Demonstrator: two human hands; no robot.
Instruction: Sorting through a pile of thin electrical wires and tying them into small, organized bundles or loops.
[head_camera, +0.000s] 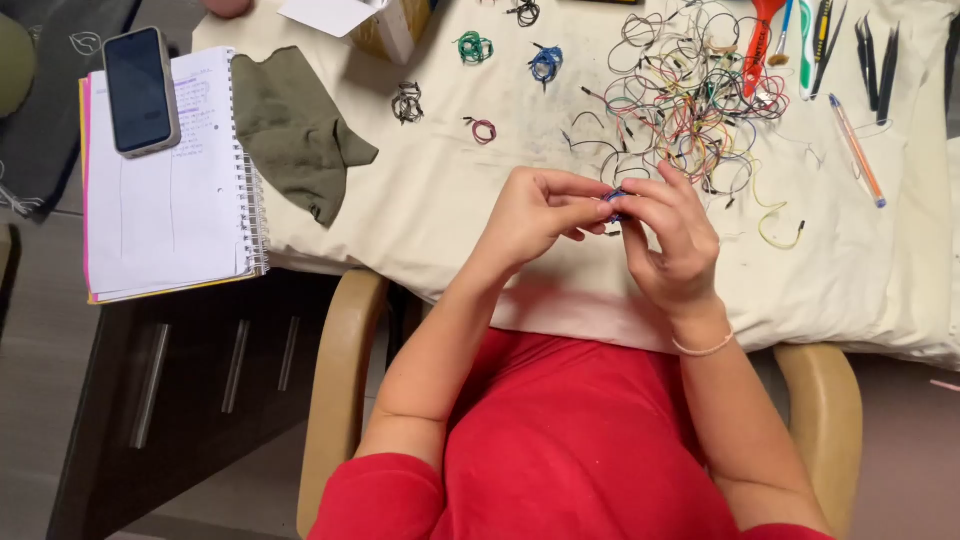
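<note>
Both hands (610, 215) pinch a small, coiled blue wire (614, 196) between fingertips

A phone (141, 90) lies on a spiral notebook (170, 200) at the bench's (450, 220) left edge, an olive cloth (295, 130) beside it. Small coils sit apart on the pale cover: green (473, 46), blue (545, 63), black (407, 102), red (482, 129). A pen (857, 150) and tweezers (877, 65) lie far right.
</note>
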